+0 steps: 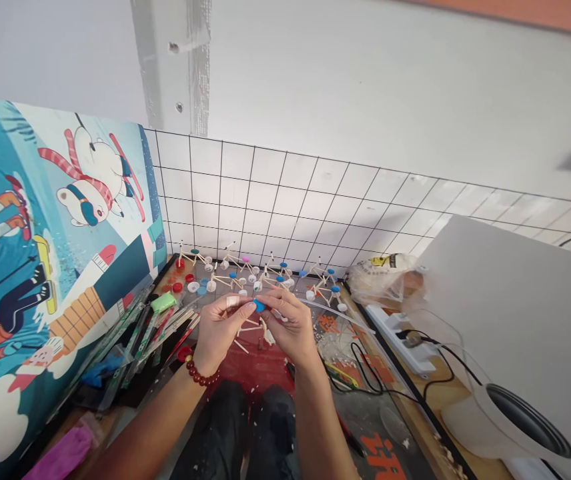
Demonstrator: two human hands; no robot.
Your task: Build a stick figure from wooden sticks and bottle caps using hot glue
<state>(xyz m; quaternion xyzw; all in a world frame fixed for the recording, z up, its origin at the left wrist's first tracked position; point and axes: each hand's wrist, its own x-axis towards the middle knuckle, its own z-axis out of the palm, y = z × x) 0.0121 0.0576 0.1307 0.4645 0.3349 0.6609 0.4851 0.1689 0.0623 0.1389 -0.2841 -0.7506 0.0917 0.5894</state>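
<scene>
A small blue bottle cap [259, 306] is pinched between the fingertips of both my hands above the table. My left hand [218, 331], with a red bead bracelet on the wrist, grips it from the left. From the right, my right hand [295, 328] holds it with thumb and fingers. Thin wooden sticks [242, 345] show just below the fingers; whether they join the cap I cannot tell. Behind my hands stand several small stick-and-cap models, one with a blue cap [335, 289]. Loose red caps [178, 287] and a white cap [193, 287] lie to the left.
Left of my hands lie bundled long strips [138, 340] and a green packet [163, 302]. To the right are a yellow-handled tool [341, 375], black cables, a white power strip [399, 337] and a plastic bag [383, 277]. A wire grid [285, 193] stands behind.
</scene>
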